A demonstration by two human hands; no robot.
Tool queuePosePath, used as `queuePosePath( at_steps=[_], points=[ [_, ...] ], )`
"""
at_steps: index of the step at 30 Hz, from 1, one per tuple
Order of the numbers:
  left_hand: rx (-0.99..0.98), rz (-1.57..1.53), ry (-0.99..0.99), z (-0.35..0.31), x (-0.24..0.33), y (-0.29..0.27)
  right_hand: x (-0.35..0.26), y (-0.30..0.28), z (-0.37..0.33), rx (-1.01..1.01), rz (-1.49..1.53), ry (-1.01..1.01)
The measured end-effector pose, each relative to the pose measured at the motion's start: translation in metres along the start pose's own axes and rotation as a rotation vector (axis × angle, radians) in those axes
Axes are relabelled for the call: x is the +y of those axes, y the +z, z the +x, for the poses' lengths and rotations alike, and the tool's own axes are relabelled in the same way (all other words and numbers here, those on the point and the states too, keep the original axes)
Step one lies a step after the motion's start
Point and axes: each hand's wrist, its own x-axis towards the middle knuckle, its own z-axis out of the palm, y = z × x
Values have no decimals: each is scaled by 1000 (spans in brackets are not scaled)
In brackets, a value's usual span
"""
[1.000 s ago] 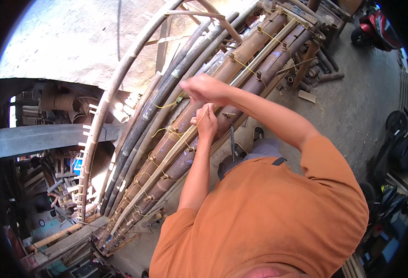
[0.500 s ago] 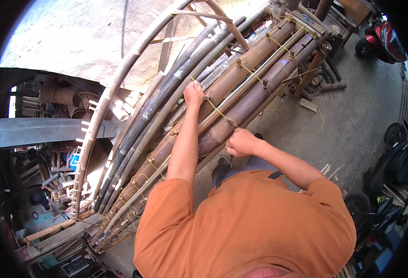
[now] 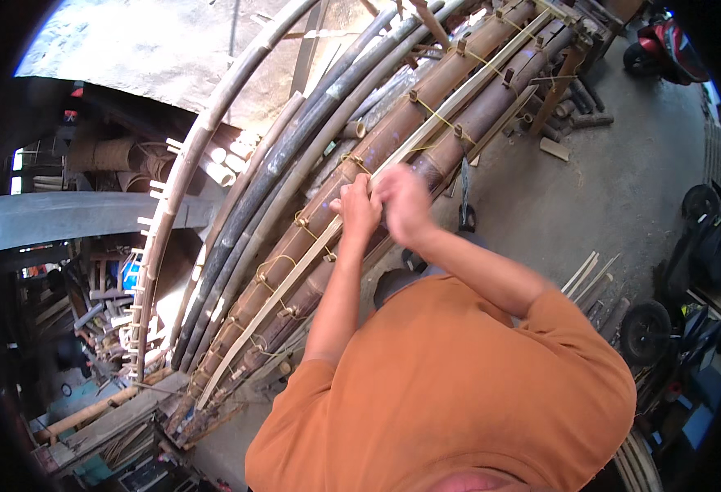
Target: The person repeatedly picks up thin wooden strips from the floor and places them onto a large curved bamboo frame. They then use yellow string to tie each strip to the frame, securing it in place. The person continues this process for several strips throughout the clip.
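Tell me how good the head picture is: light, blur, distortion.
Head view: hard daylight washes out the ground at upper left, while the shed at left sits in deep shade; the right hand is smeared by motion blur, the left hand sharper; the fisheye bends the bamboo poles into arcs and leaves black corners round the rim.

A red scooter (image 3: 664, 49) parked at the top right on the grey concrete floor (image 3: 623, 189). Short wood blocks (image 3: 577, 123) lying near it. A few thin pale sticks (image 3: 590, 279) on the floor to the right. Black wheels (image 3: 647, 332) by the right edge. Round cut bamboo ends (image 3: 225, 168) stacked on the left, next to a woven brown basket (image 3: 114, 152). A long grey plank (image 3: 73, 217) across the dark left side. Old wooden boards (image 3: 106, 418) down at the bottom left.
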Motion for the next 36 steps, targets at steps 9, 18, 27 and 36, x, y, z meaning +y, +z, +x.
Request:
queuePosePath(
  at_steps=[9,18,27,36],
  points=[
    [310,-124,33,-1,-7,20,-3,43,107,-730,-1838,-305],
    [353,-140,-83,3,7,17,3,-72,-7,-1238,-1189,-289],
    [568,-91,43,135,-76,12,-4,-55,-30,-1149,-1358,-398],
    [325,-198,-117,33,-95,-72,38,-9,-116,-1086,-598,506]
  ],
)
